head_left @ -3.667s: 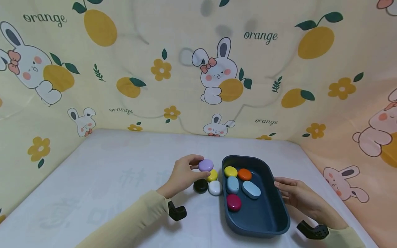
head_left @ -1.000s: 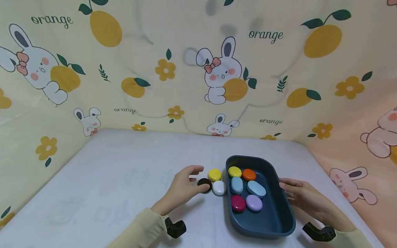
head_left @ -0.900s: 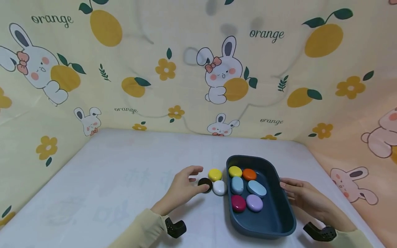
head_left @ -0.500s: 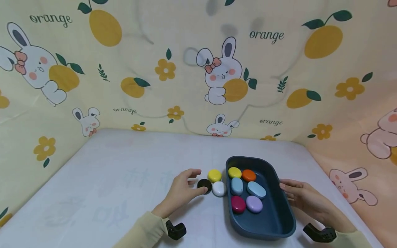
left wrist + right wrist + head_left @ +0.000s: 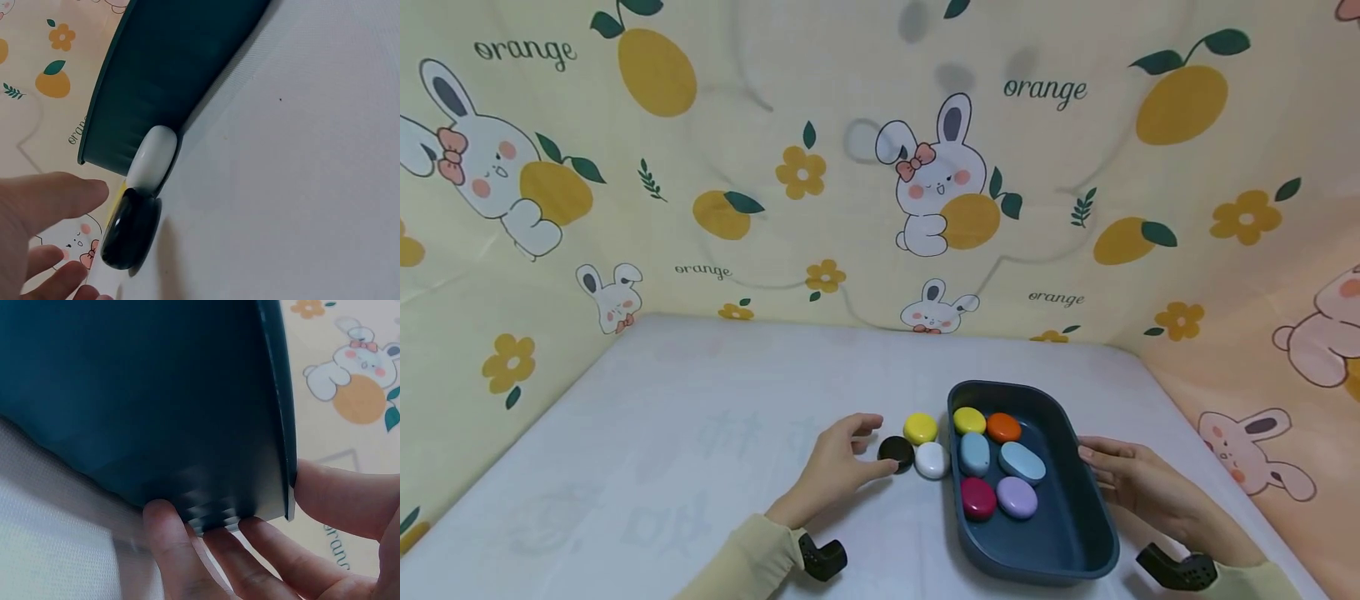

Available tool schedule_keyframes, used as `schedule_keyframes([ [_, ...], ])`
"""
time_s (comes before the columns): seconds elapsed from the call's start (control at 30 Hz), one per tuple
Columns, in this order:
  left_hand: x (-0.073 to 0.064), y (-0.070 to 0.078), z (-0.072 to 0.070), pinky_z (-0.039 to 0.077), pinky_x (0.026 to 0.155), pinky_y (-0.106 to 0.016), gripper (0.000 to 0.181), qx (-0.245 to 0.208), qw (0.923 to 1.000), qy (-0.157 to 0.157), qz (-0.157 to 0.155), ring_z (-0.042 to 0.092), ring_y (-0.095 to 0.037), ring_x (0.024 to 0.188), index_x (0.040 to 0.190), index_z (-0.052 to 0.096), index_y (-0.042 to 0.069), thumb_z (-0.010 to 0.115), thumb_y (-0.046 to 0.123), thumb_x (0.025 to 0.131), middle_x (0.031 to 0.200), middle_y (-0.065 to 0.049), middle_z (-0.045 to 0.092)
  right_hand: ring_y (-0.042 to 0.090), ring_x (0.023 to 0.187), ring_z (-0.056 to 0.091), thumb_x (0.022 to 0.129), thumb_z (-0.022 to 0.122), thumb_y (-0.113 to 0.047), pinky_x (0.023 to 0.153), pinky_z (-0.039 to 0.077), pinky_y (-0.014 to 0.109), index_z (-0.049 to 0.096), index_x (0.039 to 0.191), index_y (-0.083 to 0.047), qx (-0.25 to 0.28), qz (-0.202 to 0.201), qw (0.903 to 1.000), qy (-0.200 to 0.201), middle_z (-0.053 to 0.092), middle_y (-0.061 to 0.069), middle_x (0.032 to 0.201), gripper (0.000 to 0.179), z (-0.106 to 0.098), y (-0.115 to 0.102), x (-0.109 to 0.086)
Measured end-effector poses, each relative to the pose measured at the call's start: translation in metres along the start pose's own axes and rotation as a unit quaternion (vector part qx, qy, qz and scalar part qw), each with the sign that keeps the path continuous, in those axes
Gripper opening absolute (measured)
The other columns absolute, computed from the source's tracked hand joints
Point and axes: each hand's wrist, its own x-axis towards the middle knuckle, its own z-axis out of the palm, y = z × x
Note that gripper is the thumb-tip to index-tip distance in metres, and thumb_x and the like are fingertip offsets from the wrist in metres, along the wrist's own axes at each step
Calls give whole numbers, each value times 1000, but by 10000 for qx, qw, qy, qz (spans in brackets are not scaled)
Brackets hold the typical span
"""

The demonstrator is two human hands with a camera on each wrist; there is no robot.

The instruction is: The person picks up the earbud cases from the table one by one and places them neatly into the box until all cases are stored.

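Note:
My left hand (image 5: 835, 460) hovers beside a glossy black pebble-shaped piece (image 5: 897, 453), thumb and fingers spread apart. In the left wrist view a gap shows between the thumb and the black piece (image 5: 130, 230). A white piece (image 5: 932, 460) and a yellow piece (image 5: 921, 428) lie against it on the cloth. My right hand (image 5: 1150, 487) grips the right side of a dark blue tray (image 5: 1045, 546). In the right wrist view its thumb is at the rim and its fingers touch the outer wall (image 5: 156, 425). A lilac piece (image 5: 1017, 497) lies in the tray.
Also in the tray are a yellow piece (image 5: 969, 421), an orange piece (image 5: 1003, 427), two light blue pieces and a crimson piece (image 5: 978, 498). White cloth (image 5: 700, 433) covers the table. A patterned curtain (image 5: 850, 183) stands behind and at both sides.
The lilac piece, earlier pinched in my left hand, now lies in the tray beside the crimson one. My left hand has come down next to the black piece. My right hand stays at the tray.

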Motion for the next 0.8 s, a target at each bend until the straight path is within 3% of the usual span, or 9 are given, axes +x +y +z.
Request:
schedule_keyframes([
  [0.17,0,-3,1,49,95,-41,63,76,9999,-75,-41,57,-31,115,130,57,-1,84,20,78,130,-13,58,23,112,61,103,55,-26,97,46,52,30,148,9,-144,28,9998,93,61,6,130,62,2,0,0],
  [0.8,3,-9,6,50,93,-40,62,401,9991,-125,51,58,-25,109,128,59,0,85,21,76,123,-10,62,24,112,62,103,55,-25,97,47,50,40,146,4,75,-53,9999,49,63,6,126,54,2,0,-2],
])
